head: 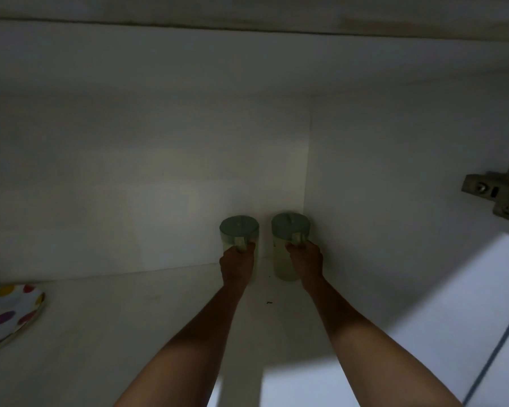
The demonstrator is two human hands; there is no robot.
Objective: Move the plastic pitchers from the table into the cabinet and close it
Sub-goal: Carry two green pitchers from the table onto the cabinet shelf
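Head view is looking into the dim cabinet [159, 148], its white floor, back wall and right side wall filling most of the frame. Two bare forearms are reaching in from below toward the back right corner. Two pale pitchers with grey-green lids are standing upright there, side by side and just apart, long axes vertical, handles pointing out toward the person. The left pitcher [239, 230] is sitting against the back wall; the right pitcher [290, 230] is nearly in the corner, close to the side wall. The left hand [237, 261] is curling its fingers shut round the left pitcher's handle, the body lying beyond the knuckles. The right hand [305, 259] is gripping the right pitcher's handle likewise. A spotted plate [11, 312] is lying on the floor at far left. A metal hinge [495, 190] is sitting on the right wall.
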